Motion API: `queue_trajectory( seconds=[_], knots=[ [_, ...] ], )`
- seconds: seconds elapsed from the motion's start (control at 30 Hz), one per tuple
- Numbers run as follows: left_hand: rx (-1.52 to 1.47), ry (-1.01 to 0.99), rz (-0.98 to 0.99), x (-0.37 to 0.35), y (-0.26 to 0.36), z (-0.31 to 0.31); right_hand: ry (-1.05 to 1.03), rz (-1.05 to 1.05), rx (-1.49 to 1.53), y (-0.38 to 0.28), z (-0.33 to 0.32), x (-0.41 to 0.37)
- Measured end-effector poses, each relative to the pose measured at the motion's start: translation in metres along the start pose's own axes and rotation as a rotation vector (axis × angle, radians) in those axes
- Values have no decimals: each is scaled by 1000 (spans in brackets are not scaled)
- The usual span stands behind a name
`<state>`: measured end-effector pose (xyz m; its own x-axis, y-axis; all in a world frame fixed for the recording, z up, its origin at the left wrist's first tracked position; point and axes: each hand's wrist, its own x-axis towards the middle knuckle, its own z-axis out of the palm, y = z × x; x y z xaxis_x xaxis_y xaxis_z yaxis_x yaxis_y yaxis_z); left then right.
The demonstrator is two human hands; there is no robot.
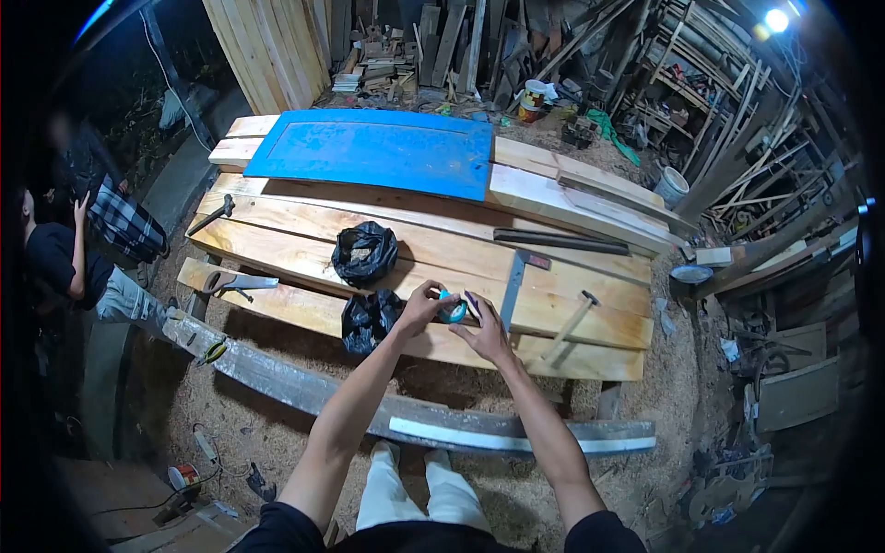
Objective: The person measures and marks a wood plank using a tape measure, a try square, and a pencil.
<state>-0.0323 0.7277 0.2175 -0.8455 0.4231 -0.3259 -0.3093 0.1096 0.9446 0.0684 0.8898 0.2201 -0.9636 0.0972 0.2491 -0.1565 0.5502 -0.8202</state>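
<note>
Above the near planks, my left hand is closed around a small teal tape measure. My right hand is beside it, its thumb close to the tape measure, with a slim dark pencil between its fingers. A black plastic bag lies by my left wrist, and a second, open black bag sits farther back with pale contents. To the right of my hands lies a metal try square. A hammer with a wooden handle rests farther right.
Thick planks form the work surface, with a blue panel at the back. Another hammer, a handsaw and pliers lie left. Dark strips lie right. A long beam crosses before me. Two people stand left.
</note>
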Motion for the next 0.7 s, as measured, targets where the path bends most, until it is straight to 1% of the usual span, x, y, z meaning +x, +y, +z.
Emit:
queue_trajectory(
  seconds=[0.07, 0.1, 0.13, 0.17, 0.2, 0.23, 0.27, 0.33, 0.4, 0.43, 0.47, 0.5, 0.53, 0.57, 0.6, 0.67, 0.7],
  knots=[
    [30, 9, -109, -23, 17, 20, -2, 24, -12, -23, -16, -18],
    [36, 9, -104, -33, 20, 26, 38, 18, 9, -30, -21, -26],
    [0, -41, -163, -40, 27, 31, 47, 5, 10, -38, -27, -32],
    [-38, -92, -228, -50, 30, 34, 77, 79, 124, -46, -33, -44],
    [-33, -95, -220, -60, 31, 37, 109, 155, 235, -53, -39, -56],
    [-152, -155, -231, -71, 29, 40, 113, 199, 210, -59, -46, -67],
    [-273, -217, -241, -83, 26, 43, 134, 175, 153, -65, -52, -78],
    [-257, -245, -234, -116, 38, 46, 126, 182, 113, -76, -63, -101],
    [-277, -367, -210, -147, 39, 44, 151, 96, 183, -85, -68, -121],
    [-275, -392, -189, -161, 35, 44, 110, 203, 147, -99, -73, -135],
    [-258, -363, -192, -173, 30, 46, 140, 160, 224, -94, -66, -144],
    [-281, -403, -176, -176, 17, 43, 121, 207, 196, -103, -67, -154],
    [-313, -435, -174, -197, 10, 40, 91, 268, 169, -113, -67, -171],
    [-339, -421, -162, -215, 5, 40, 27, 238, 111, -124, -68, -183],
    [-312, -321, -166, -234, -1, 42, 32, 176, 108, -134, -63, -194],
    [-298, -350, -142, -267, -10, 40, -8, 165, 77, -149, -59, -219],
    [-260, -376, -141, -276, -16, 39, -42, 240, 96, -157, -60, -231]
  ],
)
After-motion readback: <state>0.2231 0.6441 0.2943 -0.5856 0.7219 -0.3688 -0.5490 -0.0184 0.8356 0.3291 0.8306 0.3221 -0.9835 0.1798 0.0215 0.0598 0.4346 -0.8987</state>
